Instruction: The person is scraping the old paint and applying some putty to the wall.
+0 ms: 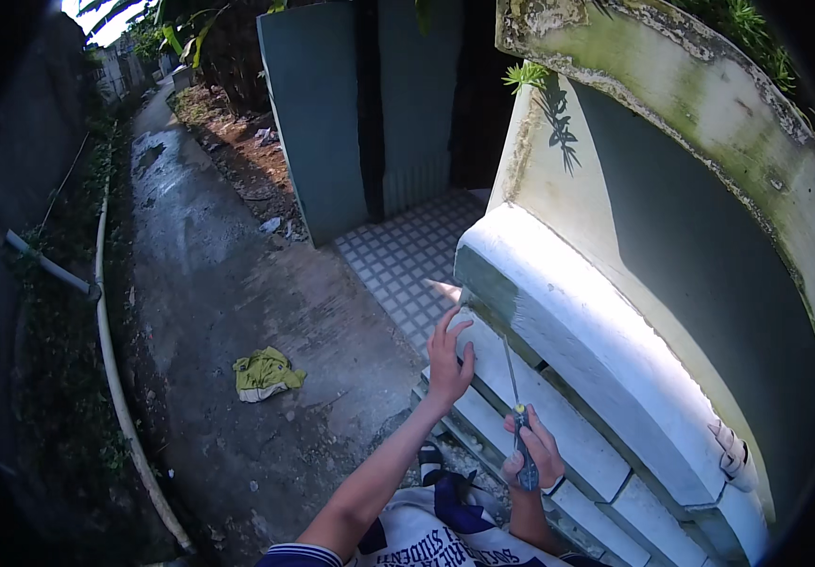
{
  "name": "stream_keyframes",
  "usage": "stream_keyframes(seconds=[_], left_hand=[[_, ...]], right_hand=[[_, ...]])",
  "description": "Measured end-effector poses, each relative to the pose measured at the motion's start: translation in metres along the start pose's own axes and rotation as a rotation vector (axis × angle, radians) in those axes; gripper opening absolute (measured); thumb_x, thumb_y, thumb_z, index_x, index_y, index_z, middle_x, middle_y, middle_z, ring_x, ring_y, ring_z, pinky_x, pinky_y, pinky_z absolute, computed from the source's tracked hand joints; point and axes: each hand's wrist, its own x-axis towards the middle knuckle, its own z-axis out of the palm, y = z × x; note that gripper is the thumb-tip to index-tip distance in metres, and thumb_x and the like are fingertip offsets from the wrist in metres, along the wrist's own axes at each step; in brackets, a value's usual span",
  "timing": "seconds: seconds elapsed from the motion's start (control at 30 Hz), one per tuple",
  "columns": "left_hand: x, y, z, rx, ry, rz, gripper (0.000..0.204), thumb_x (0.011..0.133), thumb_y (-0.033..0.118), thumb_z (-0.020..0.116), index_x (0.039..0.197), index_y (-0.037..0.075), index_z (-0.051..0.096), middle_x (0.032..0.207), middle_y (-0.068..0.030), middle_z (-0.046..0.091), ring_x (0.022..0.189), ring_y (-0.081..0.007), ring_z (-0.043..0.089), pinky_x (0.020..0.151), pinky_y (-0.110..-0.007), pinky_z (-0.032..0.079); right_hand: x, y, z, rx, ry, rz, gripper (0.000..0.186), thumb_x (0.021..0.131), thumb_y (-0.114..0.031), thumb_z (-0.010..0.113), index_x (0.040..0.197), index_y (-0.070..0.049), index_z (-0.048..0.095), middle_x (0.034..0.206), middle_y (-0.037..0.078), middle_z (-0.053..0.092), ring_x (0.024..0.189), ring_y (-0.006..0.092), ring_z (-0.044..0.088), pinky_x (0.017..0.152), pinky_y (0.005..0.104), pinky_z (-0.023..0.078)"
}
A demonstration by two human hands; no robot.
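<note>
My right hand (pixel 542 452) is wrapped round the dark handle of a screwdriver (pixel 513 378), which has a yellow collar. Its long thin metal shaft points up and away, with the tip at the stepped white wall (pixel 582 307). Whether the tip touches the wall I cannot tell. Fingers apart, my left hand (pixel 449 359) lies against the near left end of a white ledge (pixel 488 345), holding nothing. Above that hand, part of the wall's end face (pixel 488 283) is bare grey-green beside the white surface.
A crumpled yellow-green cloth (pixel 268 374) lies on the concrete path (pixel 190 217) to the left. A pale pipe (pixel 110 369) runs along the path's left edge. Checkered tiles (pixel 407 255) cover the floor behind the wall. A folded whitish item (pixel 731 449) sits on the wall at right.
</note>
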Motion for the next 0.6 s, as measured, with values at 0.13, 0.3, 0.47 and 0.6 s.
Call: stream_keyframes(seconds=[0.13,0.3,0.47,0.6], left_hand=[[-0.024,0.021,-0.020,0.004,-0.030,0.241,0.045,0.078,-0.005,0.063,0.120,0.012,0.057,0.136,-0.0116,0.054,0.128,-0.0310,0.051,0.099,-0.041,0.039],[-0.033,0.045,-0.022,-0.120,0.060,0.507,0.048,0.071,-0.006,0.069,0.113,0.015,0.058,0.127,-0.0075,0.061,0.118,-0.0260,0.061,0.095,-0.037,0.042],[-0.028,0.060,-0.028,-0.155,0.131,0.619,0.049,0.073,-0.002,0.073,0.116,0.017,0.057,0.127,-0.0064,0.061,0.119,-0.0249,0.061,0.093,-0.035,0.045],[-0.016,0.075,-0.035,-0.170,0.104,0.819,0.046,0.082,0.005,0.072,0.123,0.018,0.056,0.128,-0.0048,0.061,0.120,-0.0238,0.061,0.094,-0.035,0.049]], right_hand=[[0.007,-0.002,-0.009,-0.026,-0.048,-0.053,0.037,0.101,-0.029,0.050,0.110,0.006,0.058,0.102,0.038,0.064,0.081,0.0385,0.073,0.066,0.0424,0.064],[0.021,-0.005,-0.003,-0.027,-0.020,-0.034,0.033,0.100,-0.026,0.051,0.111,0.004,0.059,0.102,0.036,0.065,0.081,0.0389,0.073,0.067,0.0416,0.064],[0.019,-0.002,0.003,-0.058,-0.014,-0.093,0.031,0.099,-0.024,0.052,0.109,0.004,0.061,0.101,0.038,0.065,0.081,0.0397,0.073,0.067,0.0410,0.064],[0.016,0.000,-0.003,-0.143,-0.035,-0.102,0.035,0.099,-0.032,0.055,0.110,0.001,0.062,0.105,0.030,0.066,0.089,0.0361,0.070,0.071,0.0410,0.060]])
